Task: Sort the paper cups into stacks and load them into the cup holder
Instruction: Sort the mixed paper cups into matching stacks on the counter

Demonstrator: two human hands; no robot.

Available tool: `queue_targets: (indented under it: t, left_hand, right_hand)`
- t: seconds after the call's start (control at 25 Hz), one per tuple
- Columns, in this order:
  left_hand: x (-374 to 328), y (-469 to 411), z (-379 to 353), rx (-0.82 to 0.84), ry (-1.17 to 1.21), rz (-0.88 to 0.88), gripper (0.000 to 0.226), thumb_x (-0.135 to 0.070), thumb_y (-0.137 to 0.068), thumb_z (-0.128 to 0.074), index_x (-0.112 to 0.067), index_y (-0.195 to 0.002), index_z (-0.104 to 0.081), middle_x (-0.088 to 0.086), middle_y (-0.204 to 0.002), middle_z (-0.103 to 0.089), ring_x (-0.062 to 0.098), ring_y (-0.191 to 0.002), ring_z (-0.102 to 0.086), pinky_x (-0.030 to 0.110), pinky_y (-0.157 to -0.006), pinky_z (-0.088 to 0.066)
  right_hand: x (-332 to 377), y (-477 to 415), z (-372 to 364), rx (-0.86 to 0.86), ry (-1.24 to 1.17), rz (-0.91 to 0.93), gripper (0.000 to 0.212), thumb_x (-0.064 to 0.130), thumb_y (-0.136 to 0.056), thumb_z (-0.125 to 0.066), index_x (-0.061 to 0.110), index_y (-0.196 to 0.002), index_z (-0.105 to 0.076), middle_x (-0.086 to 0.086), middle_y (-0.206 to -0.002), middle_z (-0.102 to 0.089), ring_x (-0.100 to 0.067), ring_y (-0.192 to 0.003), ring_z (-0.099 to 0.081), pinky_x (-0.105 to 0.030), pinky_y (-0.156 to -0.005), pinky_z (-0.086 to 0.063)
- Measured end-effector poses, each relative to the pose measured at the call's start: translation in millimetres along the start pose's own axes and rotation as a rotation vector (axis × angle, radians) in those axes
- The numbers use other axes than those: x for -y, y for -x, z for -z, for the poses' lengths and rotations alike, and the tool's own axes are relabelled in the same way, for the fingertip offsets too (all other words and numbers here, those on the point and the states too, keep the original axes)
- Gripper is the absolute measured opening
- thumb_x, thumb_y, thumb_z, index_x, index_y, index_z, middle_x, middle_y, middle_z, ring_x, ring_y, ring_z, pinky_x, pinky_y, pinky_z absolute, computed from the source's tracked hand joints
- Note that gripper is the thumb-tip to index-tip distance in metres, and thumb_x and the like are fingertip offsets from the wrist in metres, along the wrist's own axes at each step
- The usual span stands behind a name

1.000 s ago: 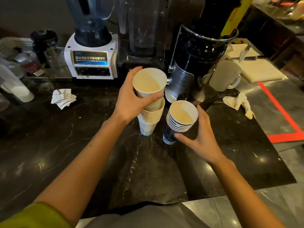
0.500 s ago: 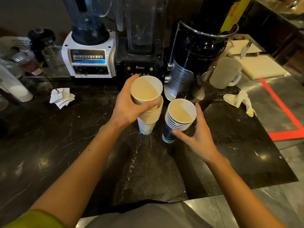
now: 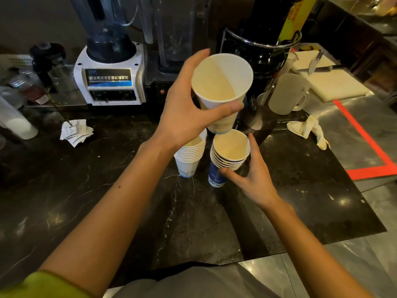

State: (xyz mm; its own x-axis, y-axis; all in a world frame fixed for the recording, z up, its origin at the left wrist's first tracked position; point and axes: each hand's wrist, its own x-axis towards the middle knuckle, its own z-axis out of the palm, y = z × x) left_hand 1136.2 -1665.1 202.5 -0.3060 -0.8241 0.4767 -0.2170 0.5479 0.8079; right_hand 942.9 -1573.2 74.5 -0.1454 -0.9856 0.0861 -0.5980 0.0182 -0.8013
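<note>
My left hand [image 3: 184, 112] grips one white paper cup [image 3: 221, 87], held in the air above both stacks with its mouth tilted toward me. Below it, a stack of several white cups [image 3: 189, 155] stands on the black marble counter [image 3: 107, 190], partly hidden by my left wrist. To its right stands a stack of several dark blue cups [image 3: 227, 155]. My right hand [image 3: 253, 179] wraps around the blue stack from the right, thumb in front and fingers behind it. No cup holder can be picked out in this view.
Along the back stand a white blender [image 3: 111, 82], a second blender base [image 3: 171, 61] and a black juicer [image 3: 257, 61]. A frosted jug [image 3: 287, 95], a cutting board with a knife [image 3: 324, 82] and a crumpled rag [image 3: 307, 130] lie right. Paper slips [image 3: 75, 131] lie left.
My left hand has lifted the white cup up off the white stack and carried it higher and to the right. My right hand stays on the blue stack.
</note>
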Motion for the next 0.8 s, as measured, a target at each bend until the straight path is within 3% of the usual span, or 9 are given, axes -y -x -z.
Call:
queue_targets:
  t: [0.2, 0.36, 0.44, 0.6, 0.72, 0.8]
  left_hand:
    - [9.9, 9.0, 3.5, -0.044, -0.014, 0.046, 0.093, -0.047, -0.072, -0.081, -0.017, -0.146, -0.034, -0.017, -0.131, -0.045, -0.002, -0.125, -0.045, 0.015, -0.103, -0.040]
    - [32.6, 16.6, 20.1, -0.115, -0.036, 0.080, 0.094, -0.053, -0.071, -0.079, -0.018, -0.146, -0.035, -0.017, -0.132, -0.047, -0.004, -0.125, -0.046, 0.016, -0.102, -0.043]
    - [47.9, 23.4, 17.6, -0.054, -0.066, 0.158, 0.094, -0.051, -0.069, -0.081, -0.020, -0.145, -0.036, -0.020, -0.129, -0.047, -0.007, -0.120, -0.046, 0.013, -0.100, -0.040]
    - [85.0, 51.8, -3.0, 0.103, -0.078, 0.324, 0.101, -0.038, -0.069, -0.085, -0.019, -0.151, -0.028, -0.007, -0.138, -0.047, 0.006, -0.125, -0.043, 0.022, -0.105, -0.039]
    - [106.3, 65.9, -5.0, 0.145, -0.056, 0.312, 0.109, -0.037, -0.066, -0.088, -0.024, -0.151, -0.021, -0.015, -0.137, -0.041, -0.012, -0.120, -0.041, -0.001, -0.093, -0.034]
    - [112.9, 67.8, -3.0, 0.174, -0.063, 0.287, 0.113, -0.035, -0.063, -0.090, -0.026, -0.151, -0.019, -0.016, -0.137, -0.041, -0.021, -0.118, -0.039, -0.004, -0.091, -0.033]
  right_hand:
    - [-2.8, -1.0, 0.5, -0.003, -0.013, 0.001, 0.109, 0.051, -0.078, -0.076, 0.032, -0.155, -0.001, 0.011, -0.161, -0.020, 0.003, -0.142, -0.018, -0.016, -0.109, -0.017]
    - [-2.2, 0.6, 1.0, -0.008, -0.028, 0.016, 0.108, 0.050, -0.078, -0.076, 0.030, -0.156, -0.004, 0.010, -0.160, -0.023, 0.006, -0.139, -0.019, -0.019, -0.111, -0.020]
    - [-2.7, 1.9, 1.1, -0.003, -0.049, 0.037, 0.107, 0.049, -0.078, -0.075, 0.028, -0.156, -0.006, 0.009, -0.160, -0.023, 0.000, -0.143, -0.022, -0.024, -0.115, -0.023]
    - [-0.9, 1.4, 0.5, -0.005, -0.080, 0.041, 0.110, 0.045, -0.076, -0.078, 0.024, -0.156, -0.007, 0.009, -0.160, -0.024, -0.005, -0.145, -0.023, -0.032, -0.118, -0.025]
    - [0.0, 0.6, -2.8, -0.009, -0.112, 0.050, 0.115, 0.049, -0.070, -0.079, 0.029, -0.155, -0.004, 0.021, -0.153, -0.024, -0.002, -0.143, -0.023, -0.032, -0.118, -0.024]
    - [-0.5, -0.8, -5.7, -0.028, -0.134, 0.051, 0.116, 0.046, -0.069, -0.082, 0.033, -0.154, -0.004, 0.028, -0.149, -0.025, -0.001, -0.142, -0.026, -0.035, -0.118, -0.026]
